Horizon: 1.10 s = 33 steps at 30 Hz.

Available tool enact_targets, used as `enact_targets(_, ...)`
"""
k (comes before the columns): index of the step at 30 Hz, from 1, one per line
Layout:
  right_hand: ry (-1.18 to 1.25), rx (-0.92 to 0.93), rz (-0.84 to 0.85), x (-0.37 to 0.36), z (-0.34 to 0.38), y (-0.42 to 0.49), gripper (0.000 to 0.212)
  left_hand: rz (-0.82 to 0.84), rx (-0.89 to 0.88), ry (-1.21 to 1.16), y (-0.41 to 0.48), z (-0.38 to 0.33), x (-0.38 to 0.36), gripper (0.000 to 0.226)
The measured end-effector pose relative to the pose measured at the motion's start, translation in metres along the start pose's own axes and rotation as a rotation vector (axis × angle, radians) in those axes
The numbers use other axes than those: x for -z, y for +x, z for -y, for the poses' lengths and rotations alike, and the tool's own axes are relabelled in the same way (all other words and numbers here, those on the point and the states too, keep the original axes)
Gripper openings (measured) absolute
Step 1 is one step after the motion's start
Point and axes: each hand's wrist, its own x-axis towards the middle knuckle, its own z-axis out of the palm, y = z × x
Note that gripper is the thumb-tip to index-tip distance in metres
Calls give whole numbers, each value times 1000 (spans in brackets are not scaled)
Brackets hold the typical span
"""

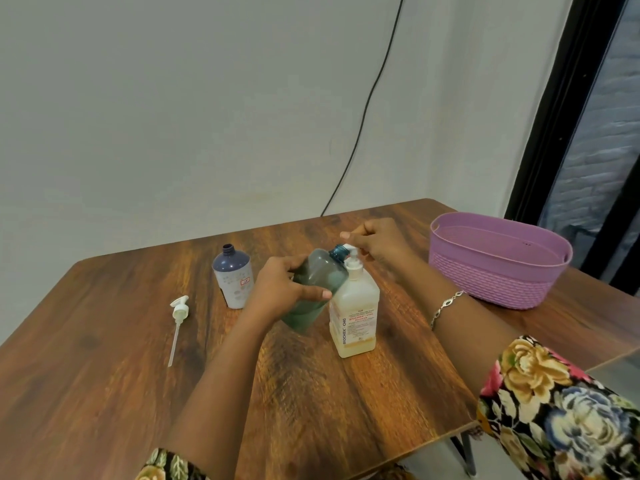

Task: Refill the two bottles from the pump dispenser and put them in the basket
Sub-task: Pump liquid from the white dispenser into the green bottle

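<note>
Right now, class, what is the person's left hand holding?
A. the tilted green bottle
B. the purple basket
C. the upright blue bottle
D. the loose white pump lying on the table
A: the left hand grips the green bottle, which is tilted with its open neck at the nozzle of the pump dispenser. The right hand holds the dispenser's pump head.

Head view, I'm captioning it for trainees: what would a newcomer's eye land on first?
In the middle, the left hand holds a teal bottle tilted, its open neck at the spout of the pump dispenser, whose head the right hand grips. A purple basket stands at the right; an uncapped blue-grey bottle and a loose pump sit on the left.
</note>
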Motion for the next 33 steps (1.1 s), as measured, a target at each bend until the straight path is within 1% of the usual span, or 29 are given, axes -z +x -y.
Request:
enact_targets(1, -39, 10, 7, 5, 5, 0, 11, -2, -7, -1, 1, -2, 1, 78)
enact_targets(3, -116, -19, 89, 16, 20, 2, 2, -13, -25, 29, 3, -5, 4, 80)
enact_targets(5, -135, -78, 163, 23, 30, 5, 6, -19, -31, 49, 4, -6, 4, 80)
enact_targets(8, -114, -147, 215, 22, 33, 7, 18, -19, -21, 60, 4, -2, 4, 78)
enact_targets(11, -91, -198, 229, 20, 30, 11, 22, 0, -7, 76, 5, 1, 4, 81)
enact_targets(15, -120, -240, 252, 16, 26, 14, 24, 4, 13, 54, 1, 4, -2, 80)
enact_targets(19, -117, -224, 257, 21, 36, 17, 19, -5, 10, -5, 1, -1, 0, 76)
enact_targets(21, -167, -225, 272, 22, 44, 18, 16, -9, -9, 20, 3, -5, 4, 73)
enact_targets(26, -237, -221, 299, 16, 42, 19, 22, 4, -7, 75, 5, -2, 5, 73)
enact_targets(29, -205, -235, 302, 16, 34, 17, 23, 10, 4, 80, 4, 1, 1, 75)
enact_targets(33, -131, -237, 257, 17, 33, 14, 23, -3, 8, 61, 2, -2, 0, 75)
